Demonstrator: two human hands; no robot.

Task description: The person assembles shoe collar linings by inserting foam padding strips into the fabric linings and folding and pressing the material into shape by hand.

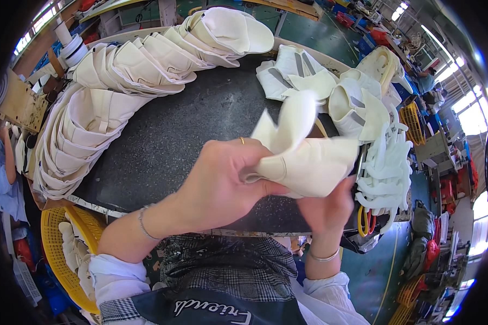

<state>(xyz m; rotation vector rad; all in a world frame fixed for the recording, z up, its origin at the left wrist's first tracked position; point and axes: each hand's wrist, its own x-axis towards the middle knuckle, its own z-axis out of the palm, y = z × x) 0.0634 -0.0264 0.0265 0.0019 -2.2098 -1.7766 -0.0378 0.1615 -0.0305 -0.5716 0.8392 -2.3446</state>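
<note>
Above the near part of the dark table, my left hand (pixel 222 181) is closed on a cream shoe upper (pixel 309 165), thumb and fingers pinching its edge. The upper's raised flap and far end are blurred. My right hand (pixel 328 208) is against the underside of the same piece. Its fingers are smeared and partly hidden behind the upper, so their grip is unclear. Beyond the held piece lie more white uppers (pixel 358 105) with grey strips. To their front hang several pale, strap-like foam pieces (pixel 385 173), near my right hand.
Nested cream uppers (pixel 97 116) curve along the table's left and far sides. The dark tabletop (pixel 211 100) has a pale rim. A yellow basket (pixel 54 260) with cream pieces stands at lower left. Yellow-handled scissors (pixel 366 221) are at the right edge. Another person's arm (pixel 9 157) shows at far left.
</note>
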